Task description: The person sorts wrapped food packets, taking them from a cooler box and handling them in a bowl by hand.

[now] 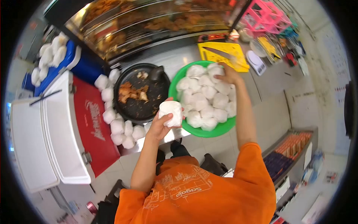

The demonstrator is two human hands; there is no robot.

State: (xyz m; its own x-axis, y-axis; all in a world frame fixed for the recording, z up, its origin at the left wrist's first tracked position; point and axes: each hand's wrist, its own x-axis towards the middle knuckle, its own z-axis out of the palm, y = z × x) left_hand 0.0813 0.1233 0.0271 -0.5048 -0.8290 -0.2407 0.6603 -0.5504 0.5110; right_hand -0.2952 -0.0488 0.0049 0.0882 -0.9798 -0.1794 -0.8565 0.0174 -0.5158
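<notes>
A round white wrapped bundle (170, 113) is held in my left hand (160, 126), in front of the black pan and beside the green basin. My right hand (228, 74) reaches over the upper right of the green basin (172, 89), its fingers round one of the white bundles (215, 71) there. Several more such bundles fill the basin. The round black pan (125, 74) holds scraps of brown food (130, 92) and a dark ladle-like piece (156, 73). Along the pan's left and lower side lie several more white bundles (117, 127).
A yellow board (238, 63) with a knife (218, 52) lies behind the basin, near a white scale (256, 61). A red and white cooler box (91, 119) stands open at left. Behind is a glass food case (156, 18); a pink basket (264, 16) sits at upper right.
</notes>
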